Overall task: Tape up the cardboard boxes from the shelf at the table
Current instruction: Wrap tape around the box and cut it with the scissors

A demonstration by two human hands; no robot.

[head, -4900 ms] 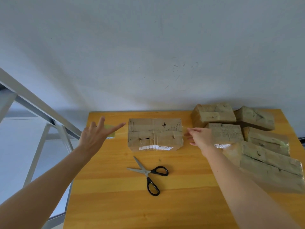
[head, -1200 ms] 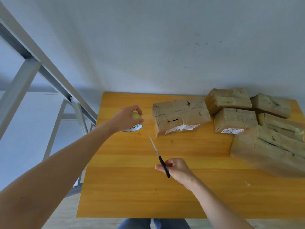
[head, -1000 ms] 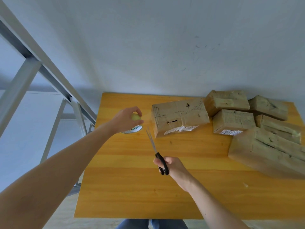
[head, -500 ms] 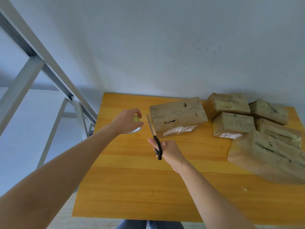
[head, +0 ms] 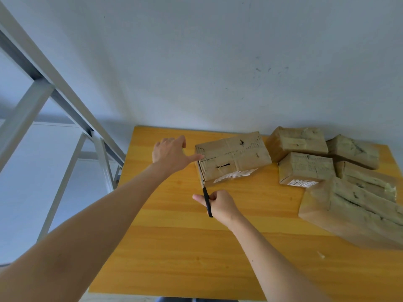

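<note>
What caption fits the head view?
Right hand holds scissors at the left end of the cardboard box; left hand touches that end with its thumb.

We see a plain pale wall (head: 218, 51) bearing faint scuff marks (head: 263, 69) at upper right. An orange-yellow wooden counter (head: 174, 247) with visible plank grain stands against it. At left, a grey metal shelf frame (head: 56, 83) runs on a slant. Lighting is soft and even.
</note>
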